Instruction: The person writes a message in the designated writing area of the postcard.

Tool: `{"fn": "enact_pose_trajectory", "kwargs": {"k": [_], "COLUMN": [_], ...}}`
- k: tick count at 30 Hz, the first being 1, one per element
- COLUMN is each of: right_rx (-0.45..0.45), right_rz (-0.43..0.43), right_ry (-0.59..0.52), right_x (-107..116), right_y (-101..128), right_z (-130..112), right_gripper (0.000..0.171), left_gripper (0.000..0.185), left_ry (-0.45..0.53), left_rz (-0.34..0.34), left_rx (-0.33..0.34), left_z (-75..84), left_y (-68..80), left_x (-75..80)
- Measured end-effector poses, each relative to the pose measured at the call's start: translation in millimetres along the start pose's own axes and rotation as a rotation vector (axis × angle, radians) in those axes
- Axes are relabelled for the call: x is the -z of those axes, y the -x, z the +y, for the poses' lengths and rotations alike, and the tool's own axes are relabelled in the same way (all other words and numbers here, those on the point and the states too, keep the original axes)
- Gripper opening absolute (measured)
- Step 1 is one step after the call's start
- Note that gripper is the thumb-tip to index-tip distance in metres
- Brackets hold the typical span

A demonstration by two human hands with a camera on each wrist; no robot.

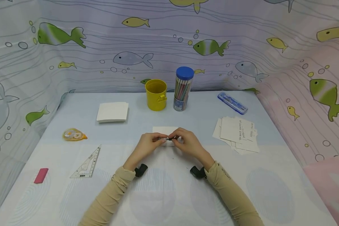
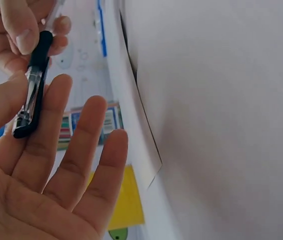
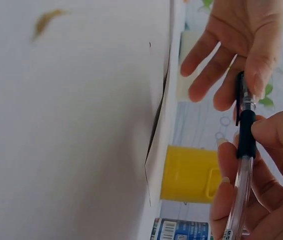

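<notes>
A clear-barrelled pen with a black grip (image 3: 246, 135) is held level between both hands, over a white card (image 1: 157, 129) on the table. My left hand (image 1: 146, 146) pinches the clear cap (image 2: 31, 95) with its black clip between thumb and index finger; its other fingers are spread. Around the grip and barrel, my right hand (image 1: 188, 143) has its thumb and fingers closed. In both wrist views the cap sits against the grip end, so the tip is hidden. The hands are close together, and part of the card lies behind them.
Behind stand a yellow bucket (image 1: 156, 97) and a blue-lidded pencil tub (image 1: 183, 89). White cards (image 1: 112, 112) are stacked left; written cards (image 1: 234, 130) and a blue case (image 1: 232, 103) lie right. Correction tape (image 1: 73, 134), a set square (image 1: 87, 164) and a red eraser (image 1: 41, 175) lie left.
</notes>
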State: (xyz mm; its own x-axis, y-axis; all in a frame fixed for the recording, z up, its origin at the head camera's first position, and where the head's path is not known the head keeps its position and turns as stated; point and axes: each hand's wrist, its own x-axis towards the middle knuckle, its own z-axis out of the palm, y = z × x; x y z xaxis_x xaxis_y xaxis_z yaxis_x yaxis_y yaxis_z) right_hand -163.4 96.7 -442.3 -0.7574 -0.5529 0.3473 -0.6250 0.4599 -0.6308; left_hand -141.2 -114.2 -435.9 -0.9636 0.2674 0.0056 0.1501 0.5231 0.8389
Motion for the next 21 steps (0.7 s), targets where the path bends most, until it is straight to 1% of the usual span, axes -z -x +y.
{"fn": "enact_pose_trajectory", "kwargs": {"k": [2, 5, 9, 14, 21], "right_rx": [-0.015, -0.05, -0.075, -0.064, -0.037], "right_rz": [0.012, 0.02, 0.019, 0.029, 0.061], "right_ry": [0.0, 0.008, 0.029, 0.044, 0.052], "right_x": [0.5, 1.3, 2.6, 3.4, 2.6], "right_y": [0.0, 0.3, 0.1, -0.6, 0.8], "right_z": [0.6, 1.7, 1.7, 0.4, 0.3], "right_gripper": [0.016, 0.015, 0.019, 0.023, 0.018], "left_gripper": [0.025, 0.024, 0.024, 0.025, 0.027], "left_ry": [0.001, 0.015, 0.033, 0.033, 0.038], "left_rz": [0.018, 0.043, 0.052, 0.049, 0.038], "left_rx": [-0.001, 0.021, 0.04, 0.033, 0.025], "left_z": [1.2, 3.4, 4.3, 4.5, 5.2], "left_y": [-0.2, -0.9, -1.5, -1.7, -1.3], "left_x": [0.8, 2.1, 3.6, 3.9, 3.3]}}
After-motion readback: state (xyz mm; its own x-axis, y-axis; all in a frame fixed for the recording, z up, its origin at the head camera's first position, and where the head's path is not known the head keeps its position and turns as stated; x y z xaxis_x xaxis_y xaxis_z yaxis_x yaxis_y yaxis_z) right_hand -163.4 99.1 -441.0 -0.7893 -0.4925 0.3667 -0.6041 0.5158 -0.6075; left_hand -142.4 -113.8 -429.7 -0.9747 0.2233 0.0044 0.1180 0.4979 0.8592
